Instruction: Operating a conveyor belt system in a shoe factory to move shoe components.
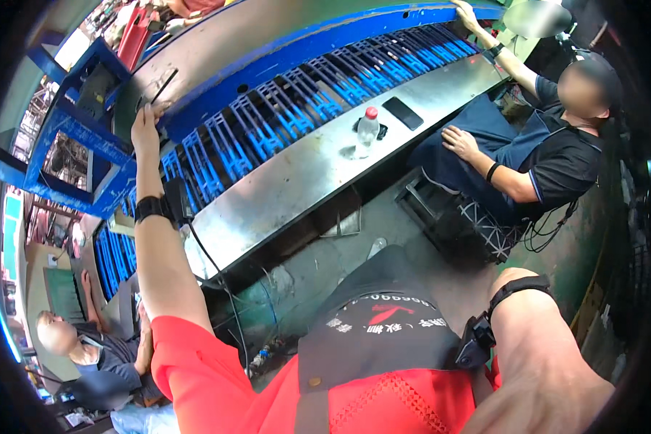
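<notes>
Red shirt, left hand pinching dark rod, right hand, grip unclear, shiny ledge beside blue slats, seated co-worker

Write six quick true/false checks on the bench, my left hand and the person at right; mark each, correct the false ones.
1. A black phone and a red-capped bottle are on the metal bench. True.
2. The phone is left of the bottle. False: it is to the bottle's right.
3. The left hand is at one end of a thin dark stick. True.
4. The left wrist is bare. False: a black strap goes round it.
5. The co-worker at right is seated. True.
6. Both of that co-worker's hands are raised. False: one hand rests on a leg.
</notes>
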